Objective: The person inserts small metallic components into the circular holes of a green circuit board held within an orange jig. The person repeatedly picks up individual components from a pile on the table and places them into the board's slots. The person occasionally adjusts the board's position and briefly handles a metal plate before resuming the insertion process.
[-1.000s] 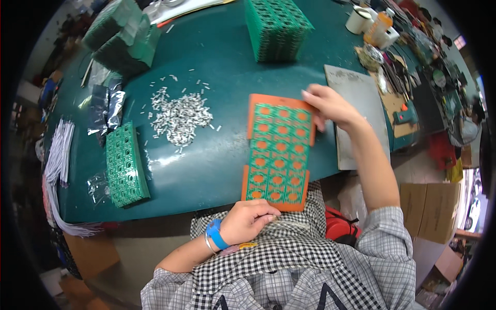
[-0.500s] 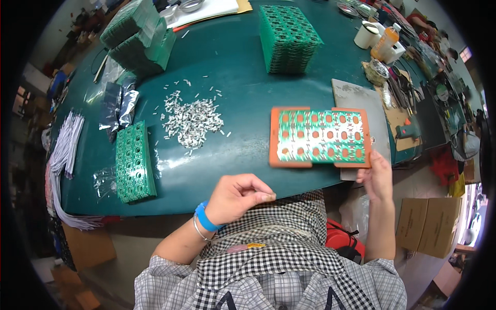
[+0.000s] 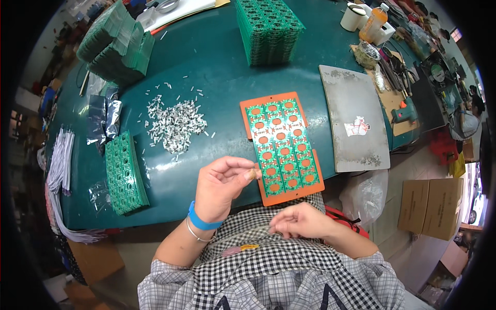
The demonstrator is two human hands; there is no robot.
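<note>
An orange holder lies on the table in front of me, its long side pointing away. On it rests a green circuit board panel with rows of oval cutouts. My left hand, with a blue band at the wrist, pinches thumb and forefinger together beside the holder's left edge. Whatever is between those fingertips is too small to make out. Below the holder's near edge, over my checked apron, my right hand hangs with fingers curled in. It is apart from the holder, and nothing shows in it.
Small white parts lie heaped left of the holder. Stacks of green panels stand at the back, with a smaller stack at left. White wires hang over the left edge. A grey plate and a bottle are at right.
The holder with its panel has turned from crosswise to lengthwise and shifted left. My right hand has let go of it and moved left over my lap. My left hand has risen to its edge.
</note>
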